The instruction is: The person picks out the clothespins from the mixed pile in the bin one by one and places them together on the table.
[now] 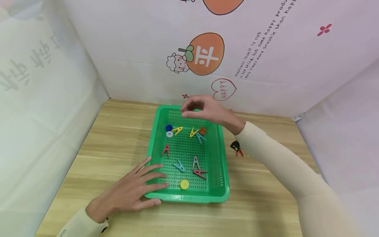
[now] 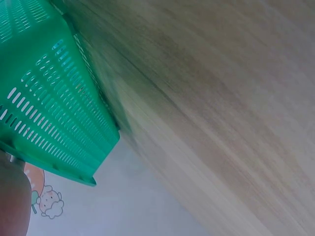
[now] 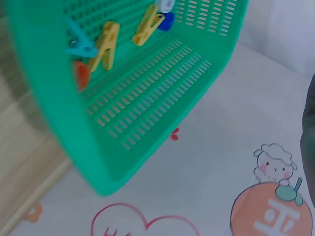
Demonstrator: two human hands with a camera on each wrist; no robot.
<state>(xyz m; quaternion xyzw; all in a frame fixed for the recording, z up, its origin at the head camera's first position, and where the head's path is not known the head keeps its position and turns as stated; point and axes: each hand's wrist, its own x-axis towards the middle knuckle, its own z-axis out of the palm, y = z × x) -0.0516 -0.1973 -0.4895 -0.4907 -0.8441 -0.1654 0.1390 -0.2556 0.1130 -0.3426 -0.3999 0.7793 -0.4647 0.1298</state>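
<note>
A green basket (image 1: 189, 198) with slotted walls stands on the wooden table. My left hand (image 1: 131, 189) rests on its near left rim, fingers spread and straight. Over the basket's far end hovers my right hand (image 1: 208, 109), fingers loosely bent towards the thumb, with nothing visible between them. Inside lie several clothespins, among them a yellow clothespin (image 1: 178, 130), a blue clothespin (image 1: 179, 166), a grey clothespin (image 1: 195, 162) and a red clothespin (image 1: 200, 173). Round caps lie there too: a yellow cap (image 1: 184, 184), an orange cap (image 1: 202, 131), a dark blue cap (image 1: 169, 128) and a white one.
Right of the basket, by the right sleeve (image 1: 266, 148), a small black object (image 1: 235, 145) and a red piece (image 1: 239, 153) lie on the table (image 1: 118, 125). A printed white sheet (image 1: 142, 39) stands behind, with white sheets at both sides.
</note>
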